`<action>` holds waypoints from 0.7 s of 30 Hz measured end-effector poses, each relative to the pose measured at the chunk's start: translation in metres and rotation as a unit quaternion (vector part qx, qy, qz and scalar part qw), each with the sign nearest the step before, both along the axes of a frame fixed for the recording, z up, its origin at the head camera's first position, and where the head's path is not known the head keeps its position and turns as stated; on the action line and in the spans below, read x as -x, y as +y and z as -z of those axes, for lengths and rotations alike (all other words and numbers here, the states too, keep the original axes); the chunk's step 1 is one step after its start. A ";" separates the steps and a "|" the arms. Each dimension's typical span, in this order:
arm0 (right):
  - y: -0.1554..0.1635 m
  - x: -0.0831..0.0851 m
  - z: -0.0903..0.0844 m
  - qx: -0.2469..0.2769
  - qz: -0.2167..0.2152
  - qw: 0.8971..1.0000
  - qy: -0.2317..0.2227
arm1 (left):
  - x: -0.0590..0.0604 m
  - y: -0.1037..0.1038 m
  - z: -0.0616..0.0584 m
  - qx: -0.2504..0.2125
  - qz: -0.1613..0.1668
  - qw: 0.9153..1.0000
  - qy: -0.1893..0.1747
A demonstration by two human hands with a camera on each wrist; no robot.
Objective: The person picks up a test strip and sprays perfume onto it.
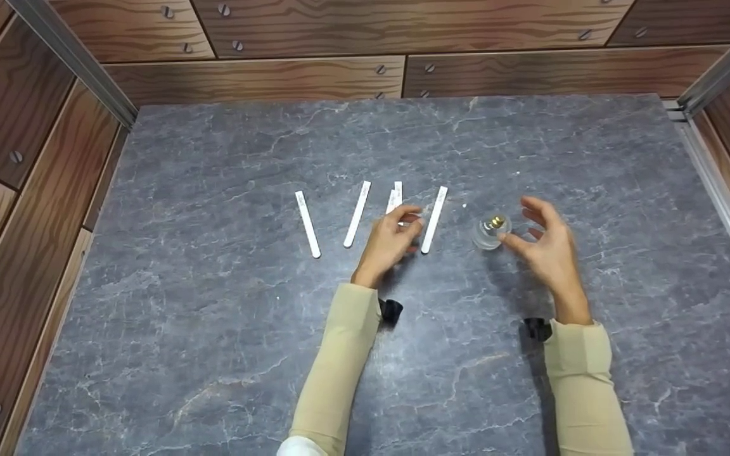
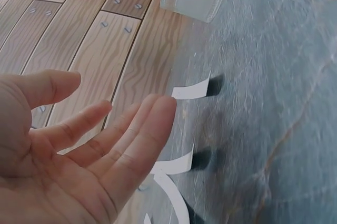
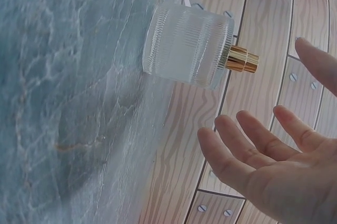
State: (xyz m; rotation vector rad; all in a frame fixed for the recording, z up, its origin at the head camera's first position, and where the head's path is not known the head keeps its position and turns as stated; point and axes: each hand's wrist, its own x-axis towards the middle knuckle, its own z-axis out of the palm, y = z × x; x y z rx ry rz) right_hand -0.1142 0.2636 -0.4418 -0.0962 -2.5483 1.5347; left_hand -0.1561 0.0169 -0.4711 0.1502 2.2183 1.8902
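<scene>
Several white paper strips lie side by side on the grey stone tabletop (image 1: 213,304): one at the left (image 1: 307,224), one beside it (image 1: 357,213), a third (image 1: 395,196) and a fourth (image 1: 434,219). My left hand (image 1: 410,221) hovers between the last two, its fingertips over the third strip. In the left wrist view this hand (image 2: 105,145) shows a flat palm and straight fingers, holding nothing. A small ribbed glass bottle (image 1: 490,230) with a gold nozzle stands to the right. My right hand (image 1: 517,220) is spread just beside the bottle (image 3: 188,45), apart from it.
Wood-grain panels with screw heads (image 1: 314,76) wall the table at the back and both sides. Metal rails (image 1: 73,57) run along the corners. Black wrist mounts (image 1: 390,309) sit at both beige sleeves. Bare tabletop lies in front of the hands.
</scene>
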 end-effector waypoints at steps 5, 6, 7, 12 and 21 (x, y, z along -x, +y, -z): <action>0.001 0.000 0.002 0.000 -0.004 1.000 -0.009 | 0.001 0.006 0.002 0.011 0.011 1.000 -0.010; 0.001 0.000 0.002 0.000 -0.004 1.000 -0.010 | 0.002 0.007 0.002 0.012 0.015 1.000 -0.013; 0.001 -0.001 0.002 0.001 -0.003 1.000 -0.011 | 0.002 0.008 0.003 0.012 0.019 1.000 -0.014; 0.002 0.002 0.003 0.006 -0.009 1.000 -0.014 | 0.005 0.011 0.005 0.011 0.016 1.000 -0.018; 0.000 0.003 0.003 0.011 -0.013 1.000 -0.012 | 0.014 0.011 0.006 0.036 0.006 0.999 -0.035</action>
